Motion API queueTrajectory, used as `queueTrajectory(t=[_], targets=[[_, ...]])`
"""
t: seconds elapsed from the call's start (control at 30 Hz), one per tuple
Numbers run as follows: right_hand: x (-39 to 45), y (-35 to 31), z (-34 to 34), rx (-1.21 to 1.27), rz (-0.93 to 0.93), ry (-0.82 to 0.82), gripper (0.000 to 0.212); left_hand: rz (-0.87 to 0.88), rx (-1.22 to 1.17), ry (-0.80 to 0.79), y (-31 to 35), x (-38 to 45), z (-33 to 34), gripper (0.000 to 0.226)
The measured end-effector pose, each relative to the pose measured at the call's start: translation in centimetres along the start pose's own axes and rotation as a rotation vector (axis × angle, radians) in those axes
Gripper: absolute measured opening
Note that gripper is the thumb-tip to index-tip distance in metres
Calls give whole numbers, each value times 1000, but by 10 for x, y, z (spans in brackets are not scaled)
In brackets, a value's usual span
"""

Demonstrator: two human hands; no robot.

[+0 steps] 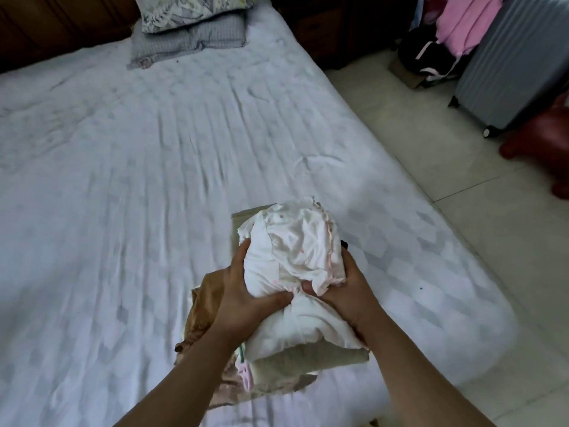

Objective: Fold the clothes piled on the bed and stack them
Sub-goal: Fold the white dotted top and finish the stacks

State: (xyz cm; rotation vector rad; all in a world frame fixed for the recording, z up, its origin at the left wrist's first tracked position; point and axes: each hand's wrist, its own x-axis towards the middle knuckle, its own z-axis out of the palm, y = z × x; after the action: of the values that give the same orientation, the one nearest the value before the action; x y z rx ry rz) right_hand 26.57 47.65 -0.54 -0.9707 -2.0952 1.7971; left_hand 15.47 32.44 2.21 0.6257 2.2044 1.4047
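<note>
Gripping the soft, light white bundle (pixel 295 260) at nine and three o'clock, both hands (pixel 246 300) (pixel 348 291) steady it atop the stack (pixel 308 357).

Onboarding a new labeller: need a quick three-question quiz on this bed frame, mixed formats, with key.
1. True or false: both hands grip the white bundled garment with pink dots.
2. Multiple choice: what lies directly under that bundle? A) folded beige cloth B) grey pillow C) bare white bedsheet
3. Fill in: the crumpled tan satin garment lies beside the person's ____ hand.

Key: 1 true, the left hand and right hand clasp it from either side; 2 A; 3 left.
</note>
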Motion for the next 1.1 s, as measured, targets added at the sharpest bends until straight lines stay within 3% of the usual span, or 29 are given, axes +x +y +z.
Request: queueTrajectory(t=[0.1, 0.23, 0.53, 0.77, 0.93, 1.03, 1.1], targets=[[4, 1, -50, -39, -26, 27, 92, 8, -27, -21, 18, 10, 46, 106], [3, 6, -120, 60, 63, -20, 69, -17, -60, -46, 34, 18, 110, 115], [13, 50, -243, -25, 158, 1, 63, -69, -84, -117, 48, 33, 246, 120], [40, 85, -282, -37, 230, -41, 65, -224, -29, -138, 48, 31, 303, 116], [42, 120, -274, -216, 324, -20, 85, -368, 234, -206, 25, 32, 317, 110], [44, 121, -269, -493, 161, 168, 107, -198, 555, -170, 31, 40, 323, 117], [44, 125, -265, -837, -37, 237, 97, 131, 731, -144, 33, 43, 325, 107]])
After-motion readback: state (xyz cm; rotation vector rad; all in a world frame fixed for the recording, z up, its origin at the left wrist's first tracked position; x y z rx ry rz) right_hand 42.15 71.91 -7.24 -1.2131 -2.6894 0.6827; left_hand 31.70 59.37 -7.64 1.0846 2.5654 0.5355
